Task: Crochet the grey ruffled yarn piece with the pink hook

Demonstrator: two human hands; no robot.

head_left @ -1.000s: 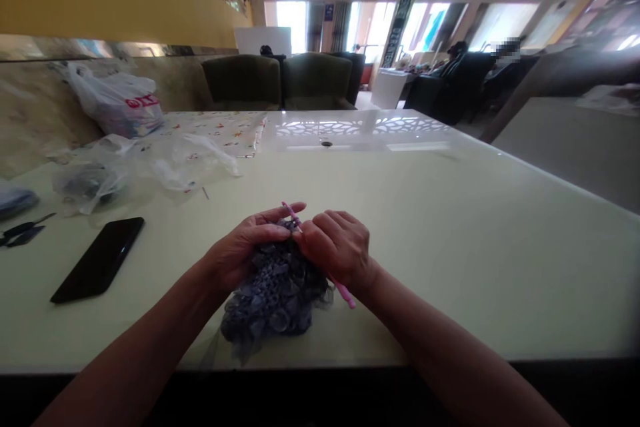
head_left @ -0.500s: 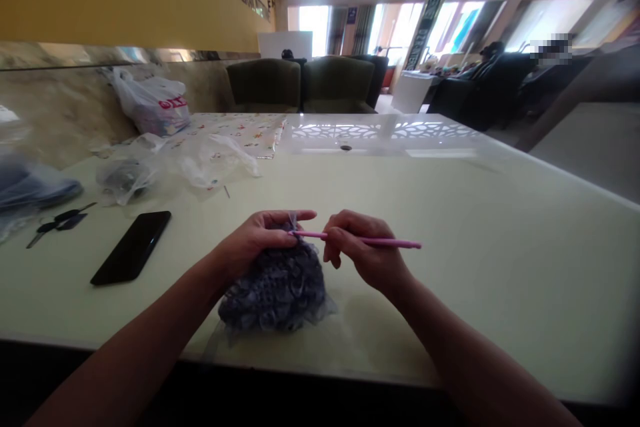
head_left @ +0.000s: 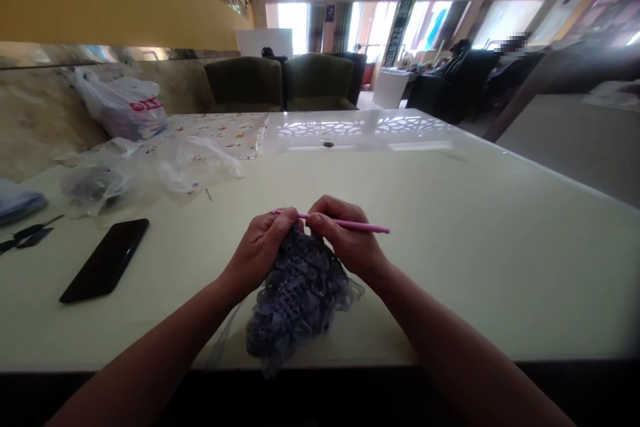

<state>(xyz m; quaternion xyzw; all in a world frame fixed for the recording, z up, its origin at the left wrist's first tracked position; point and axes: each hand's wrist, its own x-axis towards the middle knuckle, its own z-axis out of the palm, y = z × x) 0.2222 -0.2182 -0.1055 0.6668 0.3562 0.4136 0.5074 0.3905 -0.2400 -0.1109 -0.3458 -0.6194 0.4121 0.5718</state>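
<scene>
My left hand (head_left: pixel 263 245) pinches the top edge of a dark grey-blue ruffled crochet piece (head_left: pixel 300 293), which hangs down toward the table's front edge. In my right hand (head_left: pixel 350 240) is a pink crochet hook (head_left: pixel 363 225), held nearly level with its handle end pointing right. The hook's tip reaches across to the fingers of my left hand, at the top of the piece. A thin strand (head_left: pixel 223 337) of the same material trails at the left of the piece. The two hands are close together, and the stitches between them are partly hidden.
A black phone (head_left: pixel 106 260) and keys (head_left: pixel 31 235) lie on the table (head_left: pixel 475 247) at the left. Behind them are clear plastic bags (head_left: pixel 197 163) and a full white bag (head_left: pixel 123 105). Green armchairs (head_left: pixel 319 80) stand beyond; a person (head_left: pixel 513 50) sits far right.
My hands have come closer together, and my left fingers have closed over the hook's tip. The crochet piece has turned and hangs more lengthwise. The whole view has shifted slightly right.
</scene>
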